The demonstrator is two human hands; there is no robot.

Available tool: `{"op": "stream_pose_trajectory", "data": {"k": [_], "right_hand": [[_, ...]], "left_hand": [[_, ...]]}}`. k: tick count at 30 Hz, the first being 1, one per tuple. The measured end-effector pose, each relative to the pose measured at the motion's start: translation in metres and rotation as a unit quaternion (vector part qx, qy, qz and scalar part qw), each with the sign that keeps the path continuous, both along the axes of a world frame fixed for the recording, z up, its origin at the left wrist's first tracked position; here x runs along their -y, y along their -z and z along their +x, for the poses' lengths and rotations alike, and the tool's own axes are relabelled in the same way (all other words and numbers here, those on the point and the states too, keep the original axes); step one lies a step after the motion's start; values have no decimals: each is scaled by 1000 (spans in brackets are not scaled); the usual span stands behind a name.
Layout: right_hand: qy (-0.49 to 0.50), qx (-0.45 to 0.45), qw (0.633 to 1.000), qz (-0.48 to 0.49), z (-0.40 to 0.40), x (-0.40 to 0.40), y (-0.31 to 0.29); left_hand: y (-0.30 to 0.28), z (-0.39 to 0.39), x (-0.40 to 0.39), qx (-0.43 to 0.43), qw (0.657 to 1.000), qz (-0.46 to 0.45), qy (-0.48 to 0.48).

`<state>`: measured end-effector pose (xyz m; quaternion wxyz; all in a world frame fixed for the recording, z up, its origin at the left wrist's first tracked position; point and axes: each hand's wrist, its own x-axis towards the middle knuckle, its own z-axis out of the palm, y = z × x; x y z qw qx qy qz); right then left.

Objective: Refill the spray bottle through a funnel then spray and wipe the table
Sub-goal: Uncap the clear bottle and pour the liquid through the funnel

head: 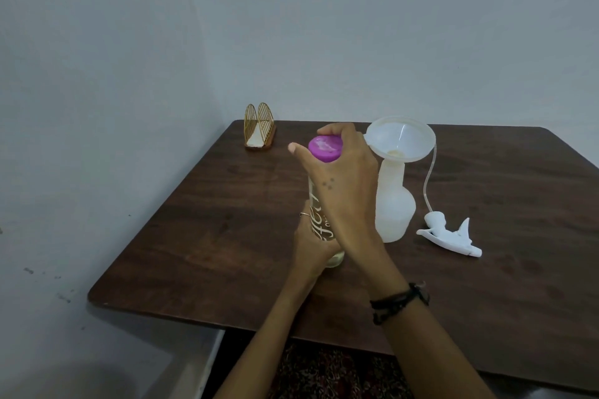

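My left hand (312, 244) grasps the clear bottle (321, 220) low, my right hand (340, 168) grips its purple cap (324, 147); I'd twist steadily, funnelled spray bottle (393, 204) at three o'clock.

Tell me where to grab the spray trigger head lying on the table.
Grip the spray head round its upright neck collar, coming from above. It lies on its side right of the white bottle, trigger flat on the table; the thin dip tube arcing up behind it would likely flex, so avoid it.
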<state>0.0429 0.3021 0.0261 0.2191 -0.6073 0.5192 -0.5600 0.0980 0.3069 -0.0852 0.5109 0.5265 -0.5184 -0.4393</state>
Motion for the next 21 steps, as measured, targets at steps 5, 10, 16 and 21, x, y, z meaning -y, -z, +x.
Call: {"op": "stream_pose_trajectory", "data": {"k": [5,10,16,21], "right_hand": [[-11,-43,997,-56,-12,9,-1],[-228,-3,974,7,-38,23,-8],[-253,40,966,35,-39,30,-1],[-113,83,990,-32,-28,13,12]], "left_hand": [[9,5,12,-23,999,-27,-10],[18,8,19,-29,999,-13,-2],[16,8,18,-44,999,-17,12],[11,6,16,-51,998,-37,7]]}}
